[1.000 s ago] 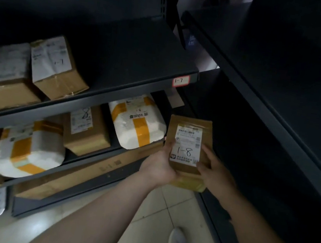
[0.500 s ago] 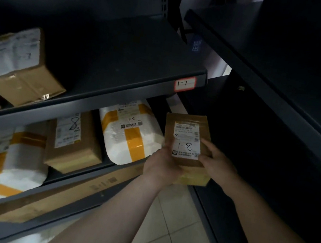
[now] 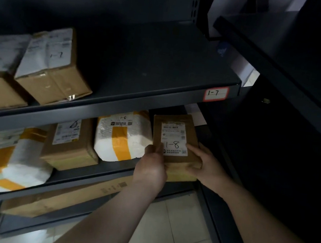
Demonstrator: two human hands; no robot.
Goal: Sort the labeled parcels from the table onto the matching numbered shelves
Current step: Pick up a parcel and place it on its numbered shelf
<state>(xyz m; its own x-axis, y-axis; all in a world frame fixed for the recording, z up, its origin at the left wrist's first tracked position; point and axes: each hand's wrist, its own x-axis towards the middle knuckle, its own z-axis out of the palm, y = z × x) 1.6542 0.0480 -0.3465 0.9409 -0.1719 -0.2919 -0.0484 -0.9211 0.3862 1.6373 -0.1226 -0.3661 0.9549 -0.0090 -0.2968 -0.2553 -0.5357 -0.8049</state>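
A brown cardboard parcel (image 3: pixel 176 131) with a white label marked "1-8" is held between both hands at the right end of the lower shelf (image 3: pixel 92 175). My left hand (image 3: pixel 153 165) grips its left front corner, and my right hand (image 3: pixel 204 165) grips its right front corner. The parcel's far end reaches in under the upper shelf (image 3: pixel 137 102), which carries a red-edged tag "1-7" (image 3: pixel 216 93). Just left of the held parcel lies a white parcel with orange tape (image 3: pixel 122 137), also marked "1-8".
On the lower shelf lie a brown box marked 8 (image 3: pixel 70 142) and another white taped parcel (image 3: pixel 7 161). The upper shelf holds a box marked "1-7" (image 3: pixel 53 67) and one more at the left edge. A dark rack (image 3: pixel 300 98) stands close on the right. Tiled floor (image 3: pixel 172 234) shows below.
Both hands have carried the "1-8" parcel forward and up, from in front of the rack to the right end of the lower shelf. The view has closed in on the shelves.
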